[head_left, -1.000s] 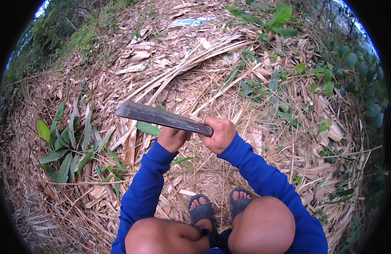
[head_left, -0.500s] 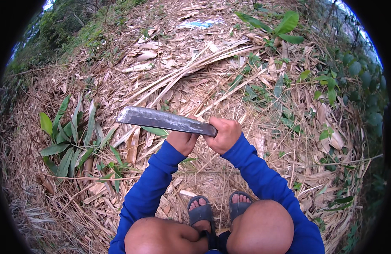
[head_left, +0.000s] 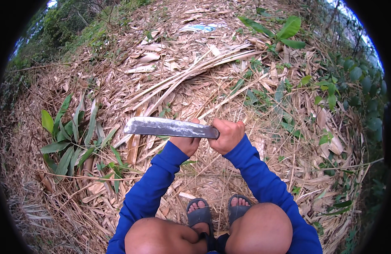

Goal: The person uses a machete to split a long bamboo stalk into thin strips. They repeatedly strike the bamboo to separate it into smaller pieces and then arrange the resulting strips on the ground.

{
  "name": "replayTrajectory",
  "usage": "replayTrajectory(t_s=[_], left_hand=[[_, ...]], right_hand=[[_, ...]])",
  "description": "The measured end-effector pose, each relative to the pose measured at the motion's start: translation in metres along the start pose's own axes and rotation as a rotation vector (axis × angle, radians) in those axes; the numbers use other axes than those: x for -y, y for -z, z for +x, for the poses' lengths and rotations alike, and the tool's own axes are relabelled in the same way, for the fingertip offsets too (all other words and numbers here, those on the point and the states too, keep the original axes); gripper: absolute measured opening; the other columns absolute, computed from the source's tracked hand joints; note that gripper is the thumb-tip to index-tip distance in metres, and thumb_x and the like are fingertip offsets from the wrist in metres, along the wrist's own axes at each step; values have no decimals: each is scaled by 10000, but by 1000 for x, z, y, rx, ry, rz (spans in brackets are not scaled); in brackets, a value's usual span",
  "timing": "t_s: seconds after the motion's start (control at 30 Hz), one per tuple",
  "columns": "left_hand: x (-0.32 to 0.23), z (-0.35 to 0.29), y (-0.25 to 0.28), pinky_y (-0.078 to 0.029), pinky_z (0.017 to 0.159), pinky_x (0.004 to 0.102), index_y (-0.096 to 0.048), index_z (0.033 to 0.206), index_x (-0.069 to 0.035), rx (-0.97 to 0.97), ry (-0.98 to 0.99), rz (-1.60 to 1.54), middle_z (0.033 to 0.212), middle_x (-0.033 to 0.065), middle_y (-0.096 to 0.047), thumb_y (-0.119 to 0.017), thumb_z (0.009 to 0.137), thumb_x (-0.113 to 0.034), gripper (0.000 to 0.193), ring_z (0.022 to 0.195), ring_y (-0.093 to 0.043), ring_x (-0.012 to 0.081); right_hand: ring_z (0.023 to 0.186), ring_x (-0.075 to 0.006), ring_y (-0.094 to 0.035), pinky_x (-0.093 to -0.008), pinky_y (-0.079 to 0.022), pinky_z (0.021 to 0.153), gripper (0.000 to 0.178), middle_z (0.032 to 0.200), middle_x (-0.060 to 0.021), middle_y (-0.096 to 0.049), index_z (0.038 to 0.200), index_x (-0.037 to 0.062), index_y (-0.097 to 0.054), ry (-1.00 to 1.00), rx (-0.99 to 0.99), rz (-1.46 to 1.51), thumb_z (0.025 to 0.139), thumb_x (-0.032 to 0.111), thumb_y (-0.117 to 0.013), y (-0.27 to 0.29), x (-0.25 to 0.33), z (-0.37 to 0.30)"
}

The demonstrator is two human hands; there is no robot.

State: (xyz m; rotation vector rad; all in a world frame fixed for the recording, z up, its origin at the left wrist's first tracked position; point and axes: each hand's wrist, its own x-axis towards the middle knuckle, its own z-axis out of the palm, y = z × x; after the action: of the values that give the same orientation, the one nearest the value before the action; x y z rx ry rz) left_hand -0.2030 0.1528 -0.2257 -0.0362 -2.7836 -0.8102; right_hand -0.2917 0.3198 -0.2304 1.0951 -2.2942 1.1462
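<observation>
A machete [head_left: 168, 127] with a broad, worn grey blade lies almost level across the middle of the head view, its squared tip to the left. My right hand [head_left: 227, 135] is closed round its handle end at the right. Behind the blade is my left hand [head_left: 186, 144], curled and close beside my right. The blade covers most of its fingers, and a bit of one shows above the upper edge. What the left hand grips, if anything, is hidden. Both arms wear blue sleeves [head_left: 146, 194].
Dry leaves and husks cover the ground. Long pale dry stalks [head_left: 191, 73] lie ahead. Green plants grow at left [head_left: 68, 144] and far right [head_left: 284, 34]. A white-and-blue scrap [head_left: 201, 28] lies farther off. My sandalled feet [head_left: 199, 211] and bent knees are below.
The machete has swung from a slant to nearly level, its tip moving down and slightly right. Both hands shift slightly and stay close together.
</observation>
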Motion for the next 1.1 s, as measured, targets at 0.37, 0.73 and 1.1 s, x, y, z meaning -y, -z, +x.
replayTrajectory(t_s=[0.37,0.73,1.1], left_hand=[[7,2,-1,-443,620,447,-537,1002,-19,-151,-258,43,739,194,-552,-553,907,-99,125,698,-576,384],[-32,-15,41,-420,538,457,-477,884,3,44,-143,-184,581,214,-500,-474,1010,-248,281,578,-550,435],[-16,-15,19,-425,582,487,-539,1041,11,75,50,60,664,234,-543,-453,1015,-262,287,649,-554,457]], right_hand=[[510,-289,-598,-423,-434,473,176,591,-68,-598,674,124,-541,1,53,80,682,240,-674,-13,-14,0],[601,-341,-646,-451,-547,665,219,613,-163,-629,769,71,-657,-587,249,-51,800,286,-624,-24,-102,-24],[526,-337,-607,-408,-483,525,197,565,-143,-571,705,59,-588,-192,210,297,752,211,-705,6,-37,-29]])
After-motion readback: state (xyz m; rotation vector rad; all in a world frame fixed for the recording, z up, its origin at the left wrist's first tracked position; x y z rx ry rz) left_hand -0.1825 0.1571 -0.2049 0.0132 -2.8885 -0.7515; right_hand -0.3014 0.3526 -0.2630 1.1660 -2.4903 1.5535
